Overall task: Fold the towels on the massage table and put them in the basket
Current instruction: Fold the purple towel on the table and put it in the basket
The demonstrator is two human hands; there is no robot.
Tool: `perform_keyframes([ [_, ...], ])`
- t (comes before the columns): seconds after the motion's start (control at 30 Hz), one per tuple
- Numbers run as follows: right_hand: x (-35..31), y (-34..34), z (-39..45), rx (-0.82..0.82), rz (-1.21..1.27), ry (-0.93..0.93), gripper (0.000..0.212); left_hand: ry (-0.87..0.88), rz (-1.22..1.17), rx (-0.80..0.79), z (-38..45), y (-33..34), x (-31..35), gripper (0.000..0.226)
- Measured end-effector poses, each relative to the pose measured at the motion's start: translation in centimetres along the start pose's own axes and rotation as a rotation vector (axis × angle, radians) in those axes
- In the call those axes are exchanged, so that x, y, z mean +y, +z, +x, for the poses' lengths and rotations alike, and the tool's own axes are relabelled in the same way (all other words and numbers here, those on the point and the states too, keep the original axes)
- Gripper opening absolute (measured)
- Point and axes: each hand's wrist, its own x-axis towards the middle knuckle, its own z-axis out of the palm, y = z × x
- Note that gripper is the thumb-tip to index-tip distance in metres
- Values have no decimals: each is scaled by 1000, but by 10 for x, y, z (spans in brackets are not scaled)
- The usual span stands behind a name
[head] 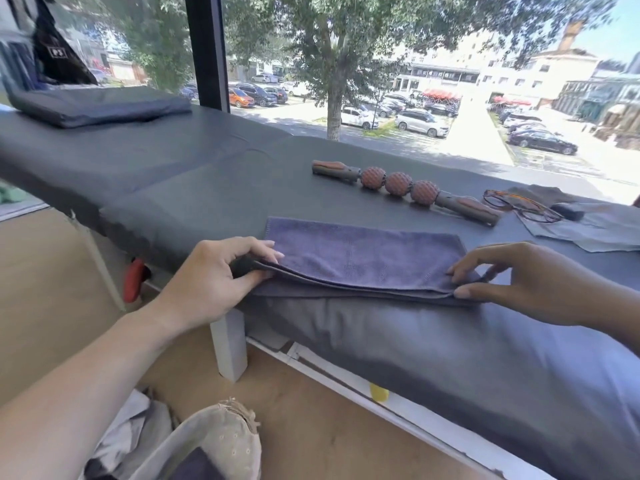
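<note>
— Towel? Where was it?
— Purple towel [363, 258], folded over, lay at the table's [194, 174] near edge. Left hand [211, 275] pinched its left end; right hand [512, 275] pinched the right corner.
— Basket?
— Basket [221, 441] sat on the floor below.

Two hands [214, 271] [512, 271] — one purple towel [363, 254], one roller [405, 188], one basket [221, 441].

Massage table [173, 188] bears towel [363, 258], roller [398, 184], glasses [519, 206], cushion [97, 105].

Bare forearms, sleeveless, no rings visible
</note>
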Motion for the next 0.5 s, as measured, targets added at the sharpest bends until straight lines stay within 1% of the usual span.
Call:
perform_keyframes([
  [0.07,-2,-1,0,-12,-73,-5,14,57,151,-39,0,-2,-3,46],
  [0.13,-3,-1,0,7,-100,9,21,99,245,-55,0,-2,-6,54],
  [0.2,-5,-1,1,39,-94,48,26,104,296,-54,2,1,-7,54],
  [0.3,-5,5,3,21,-172,85,37,117,328,-54,10,5,-6,55],
  [0.37,-5,8,5,47,-185,114,38,157,330,-66,19,5,-5,52],
  [0.43,-3,8,8,124,-152,128,39,203,338,-81,31,2,-6,44],
  [0.5,-2,5,12,255,-86,121,42,221,325,-74,46,-3,-7,36],
])
